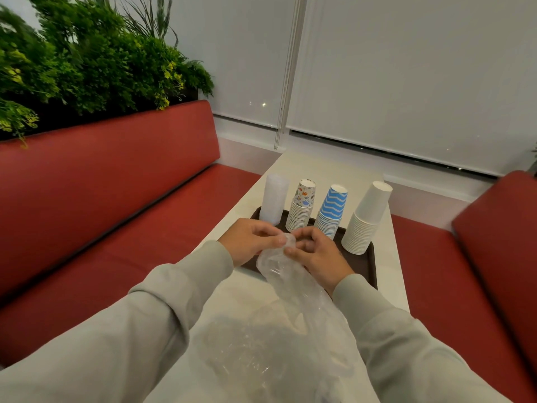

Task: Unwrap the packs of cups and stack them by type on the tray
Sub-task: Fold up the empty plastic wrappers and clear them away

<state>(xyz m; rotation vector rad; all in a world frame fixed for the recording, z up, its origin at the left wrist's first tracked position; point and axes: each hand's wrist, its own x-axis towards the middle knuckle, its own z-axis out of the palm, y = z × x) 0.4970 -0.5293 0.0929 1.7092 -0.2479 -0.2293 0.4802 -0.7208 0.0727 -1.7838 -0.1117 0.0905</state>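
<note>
head-worn view, down over table (252, 196)

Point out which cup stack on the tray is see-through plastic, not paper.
The clear stack at the row's left end. The patterned stack, blue zigzag stack and plain white stack are opaque paper.

I see a white table (305, 167) running away from me, its far edge against the wall below the window. Along its left edge sits a red padded bench (116, 248), its backrest (101, 175) rising behind the seat. A bank of green plants (87, 62) with small yellow blooms stands on top of that backrest. Off the table's right edge I see a second red bench (421, 237), its cushion back (494, 228) angled toward me. Two pale roller blinds (421, 68) are drawn down over the window, and a thin cord (287, 74) hangs between them.
</note>
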